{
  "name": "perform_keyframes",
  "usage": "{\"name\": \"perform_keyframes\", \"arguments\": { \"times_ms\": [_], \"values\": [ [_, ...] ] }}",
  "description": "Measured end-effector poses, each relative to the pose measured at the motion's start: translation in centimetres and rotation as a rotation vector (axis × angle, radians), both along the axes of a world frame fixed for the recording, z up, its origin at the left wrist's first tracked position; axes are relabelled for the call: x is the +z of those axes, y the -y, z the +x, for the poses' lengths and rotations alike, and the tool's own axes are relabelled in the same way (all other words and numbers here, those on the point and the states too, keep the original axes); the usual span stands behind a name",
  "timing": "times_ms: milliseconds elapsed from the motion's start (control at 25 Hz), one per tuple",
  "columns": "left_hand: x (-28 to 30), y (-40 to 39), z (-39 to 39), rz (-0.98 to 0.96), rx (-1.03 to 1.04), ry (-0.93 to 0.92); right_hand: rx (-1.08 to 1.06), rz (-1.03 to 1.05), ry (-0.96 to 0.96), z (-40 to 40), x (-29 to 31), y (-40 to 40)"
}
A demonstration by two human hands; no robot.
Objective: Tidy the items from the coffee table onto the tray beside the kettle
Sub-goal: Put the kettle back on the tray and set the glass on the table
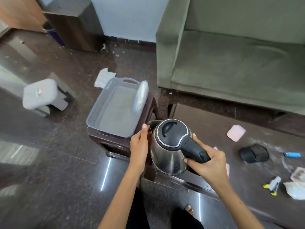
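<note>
A steel kettle (166, 156) with a black lid and handle is at the left end of the dark coffee table (219, 129). My right hand (208, 164) grips its black handle. My left hand (140, 144) presses flat against the kettle's left side near the spout. Just to the left a grey plastic tray (113, 108) rests on a dark brown stool (115, 142); a clear lid (141, 96) leans on the tray's right rim. On the table lie a pink pad (236, 132), the black kettle base (254, 153), a blue object (291, 154) and some wrappers (295, 187).
A green sofa (231, 55) stands behind the table. A small white stool (41, 96) sits at the left on the glossy floor. A white cloth (104, 77) lies on the floor behind the tray. A dark cabinet (74, 25) stands by the wall.
</note>
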State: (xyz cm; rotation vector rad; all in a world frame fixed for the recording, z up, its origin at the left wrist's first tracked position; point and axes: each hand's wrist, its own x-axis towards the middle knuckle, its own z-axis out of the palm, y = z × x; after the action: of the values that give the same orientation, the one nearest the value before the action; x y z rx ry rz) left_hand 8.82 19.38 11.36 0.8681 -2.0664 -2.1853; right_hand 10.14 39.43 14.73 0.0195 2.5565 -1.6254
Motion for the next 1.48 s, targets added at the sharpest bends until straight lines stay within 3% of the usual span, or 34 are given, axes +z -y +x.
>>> {"name": "perform_keyframes", "arguments": {
  "times_ms": [360, 600, 920, 1200, 1480],
  "values": [
    [-2.4, 18.9, -11.1, -0.096, 0.036, -0.084, 0.084, -0.177, -0.136, -11.7, -2.9, 17.8],
    [-4.1, 27.5, -18.8, -0.182, -0.005, -0.096, 0.034, -0.178, -0.152, -18.2, -7.4, 26.6],
    [-7.0, 31.1, -25.4, -0.092, -0.039, -0.112, 0.017, -0.154, -0.164, -25.8, -11.3, 30.4],
    [-8.4, 31.4, -25.1, 0.048, -0.007, -0.18, 0.164, -0.114, -0.085, -29.6, -13.8, 30.2],
    [-10.0, 31.0, -24.7, 0.045, 0.052, -0.166, 0.267, -0.142, 0.045, -30.7, -14.8, 29.5]
  ]
}}
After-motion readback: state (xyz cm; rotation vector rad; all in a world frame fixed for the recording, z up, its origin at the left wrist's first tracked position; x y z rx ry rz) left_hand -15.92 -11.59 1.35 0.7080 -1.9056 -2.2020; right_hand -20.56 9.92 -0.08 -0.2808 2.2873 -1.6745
